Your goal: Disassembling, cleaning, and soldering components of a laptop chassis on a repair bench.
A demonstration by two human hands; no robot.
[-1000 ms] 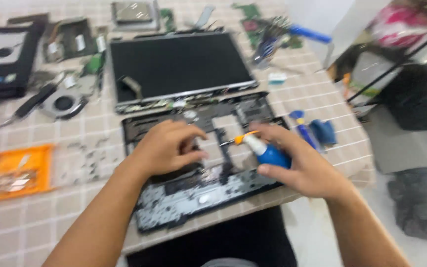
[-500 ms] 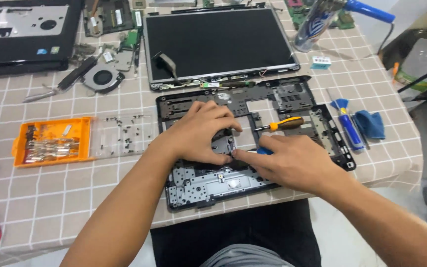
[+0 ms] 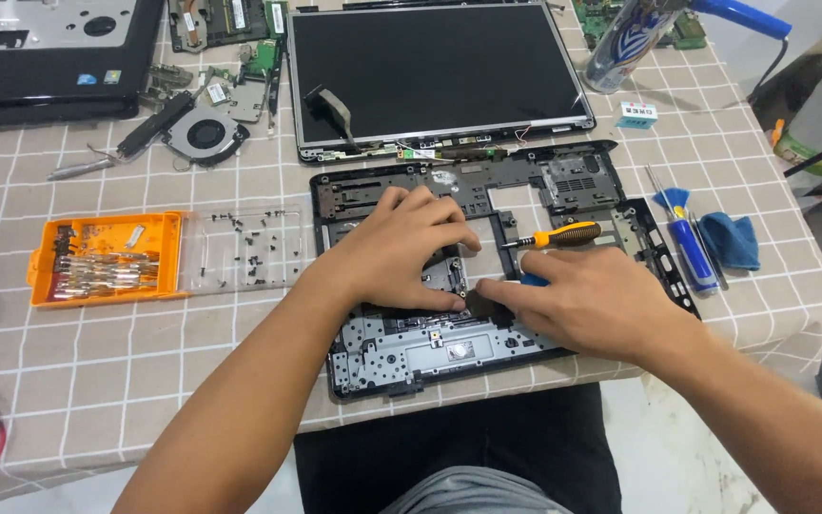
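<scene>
Head view: both hands have settled lower on the laptop base shell [image 3: 449,276]; left hand [image 3: 401,252] presses spread-fingered, right hand [image 3: 587,305] curls beside the yellow-handled screwdriver [image 3: 558,235], grip unclear.

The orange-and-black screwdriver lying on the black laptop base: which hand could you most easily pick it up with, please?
Probably the right hand: the orange-and-black screwdriver lies just beyond its knuckles, while the left hand is pressed on the black laptop base, farther away.

Both hands hide the laptop base [image 3: 563,181] middle; loose screws [image 3: 244,247] indistinct.
</scene>
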